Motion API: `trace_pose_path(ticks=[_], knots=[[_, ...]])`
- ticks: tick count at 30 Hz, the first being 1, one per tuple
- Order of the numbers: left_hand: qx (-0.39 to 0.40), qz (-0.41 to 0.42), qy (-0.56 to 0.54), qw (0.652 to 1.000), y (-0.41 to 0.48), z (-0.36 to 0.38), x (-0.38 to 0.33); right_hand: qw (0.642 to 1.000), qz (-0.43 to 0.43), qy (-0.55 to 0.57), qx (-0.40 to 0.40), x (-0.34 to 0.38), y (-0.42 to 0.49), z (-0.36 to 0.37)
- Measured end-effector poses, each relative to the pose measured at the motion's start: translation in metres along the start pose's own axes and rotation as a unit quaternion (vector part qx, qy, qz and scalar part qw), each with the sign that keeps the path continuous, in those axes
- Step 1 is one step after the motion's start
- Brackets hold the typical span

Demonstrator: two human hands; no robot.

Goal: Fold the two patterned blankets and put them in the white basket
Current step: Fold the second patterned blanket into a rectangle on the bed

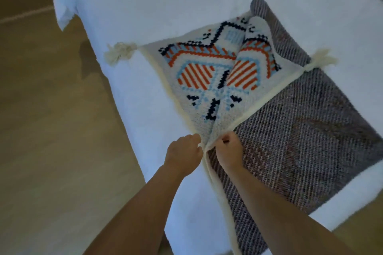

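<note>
The patterned blanket lies half folded on the white cushion, with its coloured flap stretching away beyond both grips. The left grip and right grip, side by side, each pinch its cream edge. The edges are best drawn level before creasing. The basket and second blanket are out of view, and the fingertips are hidden.

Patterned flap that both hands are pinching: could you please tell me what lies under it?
Under the patterned flap, grey woven fabric runs beneath its right side and the white fluffy seat beneath its left; where the grey ends is covered.
</note>
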State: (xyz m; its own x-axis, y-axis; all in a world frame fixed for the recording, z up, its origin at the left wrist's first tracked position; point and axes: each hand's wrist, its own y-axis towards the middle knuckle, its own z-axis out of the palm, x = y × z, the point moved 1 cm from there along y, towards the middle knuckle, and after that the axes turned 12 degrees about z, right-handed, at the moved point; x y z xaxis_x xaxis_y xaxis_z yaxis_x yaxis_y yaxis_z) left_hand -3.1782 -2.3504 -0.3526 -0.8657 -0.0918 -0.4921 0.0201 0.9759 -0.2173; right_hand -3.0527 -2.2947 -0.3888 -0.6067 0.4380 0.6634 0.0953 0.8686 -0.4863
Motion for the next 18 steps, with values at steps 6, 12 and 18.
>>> trace_pose_path(ticks=[6,12,18], knots=[[0.054,0.167,0.092,0.98,0.028,-0.04,0.021,0.996,0.013,-0.022,-0.08,0.031,-0.008,-0.015],[0.083,0.262,0.153,0.949,0.062,-0.075,0.012,0.991,0.052,0.003,-0.122,0.054,-0.022,-0.022],[0.084,0.33,0.18,0.923,0.115,-0.078,-0.023,0.981,0.105,0.075,-0.145,0.052,0.002,-0.036]])
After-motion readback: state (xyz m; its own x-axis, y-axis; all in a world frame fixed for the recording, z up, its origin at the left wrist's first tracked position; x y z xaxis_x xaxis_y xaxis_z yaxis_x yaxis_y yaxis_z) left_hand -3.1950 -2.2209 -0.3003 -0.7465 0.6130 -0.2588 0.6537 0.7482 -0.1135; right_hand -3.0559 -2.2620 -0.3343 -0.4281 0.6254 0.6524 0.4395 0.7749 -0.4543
